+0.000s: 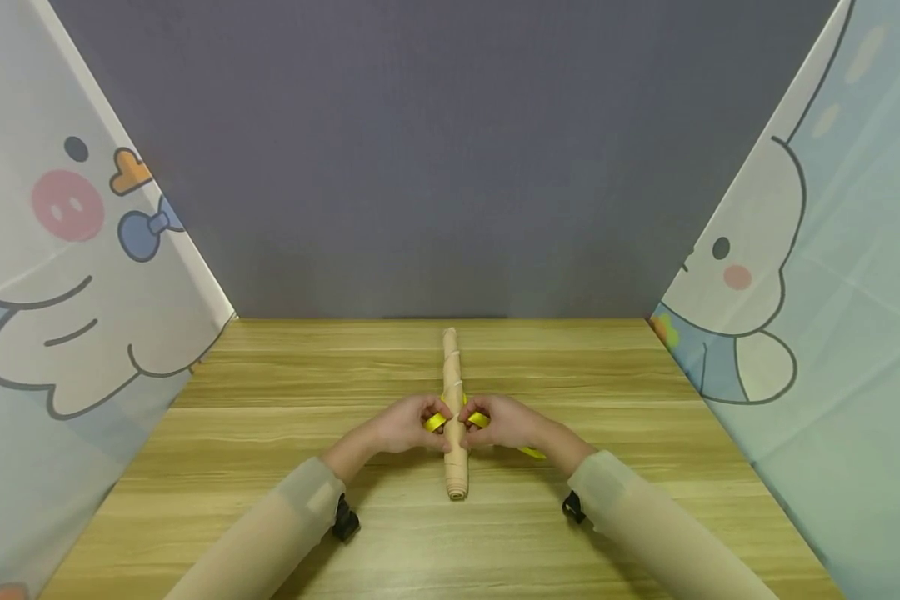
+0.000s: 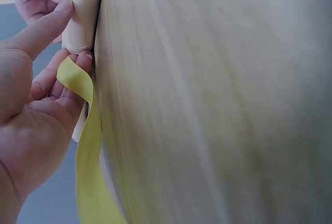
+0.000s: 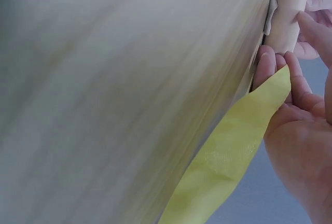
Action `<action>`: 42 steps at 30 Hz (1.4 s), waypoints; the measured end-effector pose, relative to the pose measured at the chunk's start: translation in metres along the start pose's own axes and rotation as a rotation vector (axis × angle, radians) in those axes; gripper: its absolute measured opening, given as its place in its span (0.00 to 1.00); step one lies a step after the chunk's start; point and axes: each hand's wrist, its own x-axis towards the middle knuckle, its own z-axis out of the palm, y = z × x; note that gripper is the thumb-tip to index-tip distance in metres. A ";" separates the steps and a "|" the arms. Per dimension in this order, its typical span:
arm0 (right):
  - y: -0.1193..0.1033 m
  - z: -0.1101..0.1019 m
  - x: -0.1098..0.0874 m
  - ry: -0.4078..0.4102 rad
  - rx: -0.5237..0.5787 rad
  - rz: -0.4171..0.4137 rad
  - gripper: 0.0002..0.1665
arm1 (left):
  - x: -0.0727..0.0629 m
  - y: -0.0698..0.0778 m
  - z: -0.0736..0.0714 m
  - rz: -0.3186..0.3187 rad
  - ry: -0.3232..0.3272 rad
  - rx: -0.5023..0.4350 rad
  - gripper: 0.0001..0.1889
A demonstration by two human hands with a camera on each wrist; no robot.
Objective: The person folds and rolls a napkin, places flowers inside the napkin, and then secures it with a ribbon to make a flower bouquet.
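Note:
A beige rolled-up sheet [image 1: 456,471], with its coiled end towards me, lies lengthwise on the table. On its left side my left hand [image 1: 405,423] pinches a yellow ribbon [image 2: 93,151], and its thumb touches the roll. Opposite, my right hand [image 1: 513,423] pinches the ribbon [image 3: 223,151] with its fingertips at the roll. Yellow shows at both sides of the roll's middle; whether the ribbon runs underneath is hidden. In each wrist view a strip of ribbon trails down past the palm. The exact finger contact is partly hidden.
Wood-patterned table [image 1: 270,383] lies beneath, backed by a dark grey panel [image 1: 442,167]. Cartoon-printed cloths stand at the left [image 1: 82,292] and right [image 1: 832,292]. A ribbon end [image 1: 532,452] shows under the right wrist. Black straps sit at both wrists.

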 end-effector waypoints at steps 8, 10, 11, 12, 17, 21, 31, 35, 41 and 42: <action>0.001 0.000 0.000 0.001 -0.045 -0.039 0.15 | 0.001 0.001 0.001 -0.026 0.014 -0.019 0.21; 0.001 0.001 0.000 -0.004 -0.068 -0.054 0.12 | 0.002 0.001 0.002 -0.020 0.024 -0.006 0.20; 0.001 0.001 -0.001 -0.008 -0.080 -0.061 0.11 | 0.002 0.001 0.002 -0.013 0.026 0.002 0.19; 0.001 0.001 -0.001 -0.012 -0.091 -0.067 0.09 | 0.002 0.000 0.002 -0.007 0.028 0.013 0.18; -0.001 0.003 -0.003 -0.032 -0.102 -0.076 0.05 | 0.000 0.002 0.004 0.020 0.017 0.039 0.13; -0.003 0.004 -0.004 -0.045 -0.092 -0.077 0.04 | -0.001 0.002 0.007 0.036 0.003 0.017 0.10; 0.000 -0.014 -0.016 -0.059 -0.080 -0.097 0.06 | -0.015 -0.004 -0.011 0.015 0.037 -0.042 0.09; 0.004 -0.033 -0.021 0.017 -0.061 -0.078 0.10 | -0.020 -0.006 -0.030 -0.014 0.107 -0.061 0.12; 0.017 -0.050 -0.021 0.101 -0.043 -0.037 0.15 | -0.024 -0.012 -0.048 -0.071 0.155 -0.064 0.13; 0.019 -0.051 -0.021 0.114 -0.053 -0.026 0.15 | -0.024 -0.014 -0.049 -0.076 0.160 -0.054 0.13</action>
